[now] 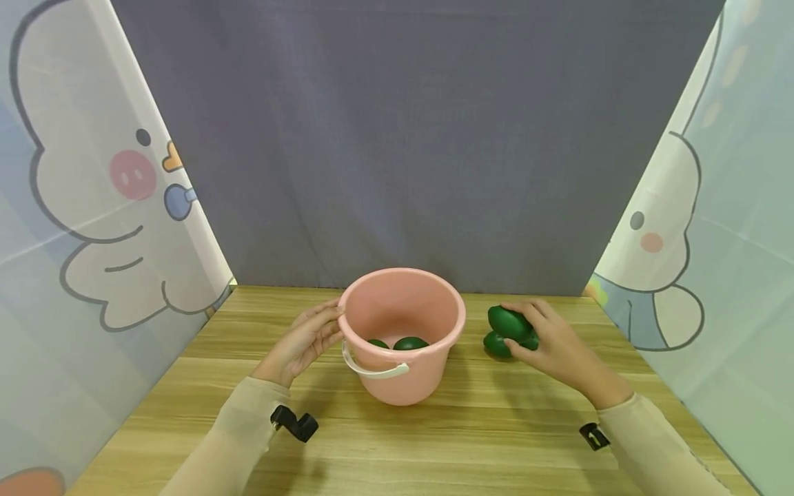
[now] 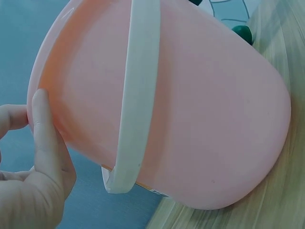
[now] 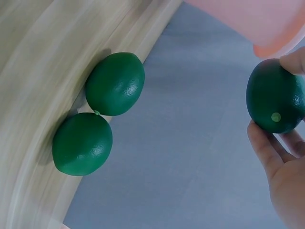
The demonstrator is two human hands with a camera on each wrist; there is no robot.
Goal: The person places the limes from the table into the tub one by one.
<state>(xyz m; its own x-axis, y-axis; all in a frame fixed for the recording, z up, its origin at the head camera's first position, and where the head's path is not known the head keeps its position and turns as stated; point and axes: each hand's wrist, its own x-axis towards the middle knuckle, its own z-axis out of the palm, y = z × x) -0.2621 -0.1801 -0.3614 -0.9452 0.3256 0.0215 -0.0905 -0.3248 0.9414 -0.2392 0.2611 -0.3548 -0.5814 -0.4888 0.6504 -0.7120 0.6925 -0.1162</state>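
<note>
We look down on a desk [image 1: 384,455] of pale yellowish wood, its grain running in long bands from the left edge to the right. A dark grey cloth [image 1: 403,138] hangs along the desk's back edge, faintly creased. Pale sheets printed with cartoon figures rise beyond both side edges: a left sheet [image 1: 80,179] with a big pink-nosed animal, and a right sheet [image 1: 657,241] with a rosy-cheeked one

Towards the back edge, about midway between the side edges, we see a pink bucket [image 1: 403,382] standing on the desk, its white handle [image 1: 375,373] hanging down outside the wall. Inside it we can make out two green fruits [image 1: 411,343], partly hidden by the rim. The left hand [image 1: 304,344] has its grip on the bucket's rim, pinching it on the side towards the desk's left edge

Towards the back right corner, the right hand [image 1: 561,351] has its grip round a green fruit [image 1: 509,322], held between thumb and fingers. Near it, a loose pair [image 3: 114,83] of the same fruit lies on the desk, end to end, touching or nearly so. Both arms wear cream sleeves [image 1: 229,441], with a black clip [image 1: 298,424] showing at each wrist
</note>
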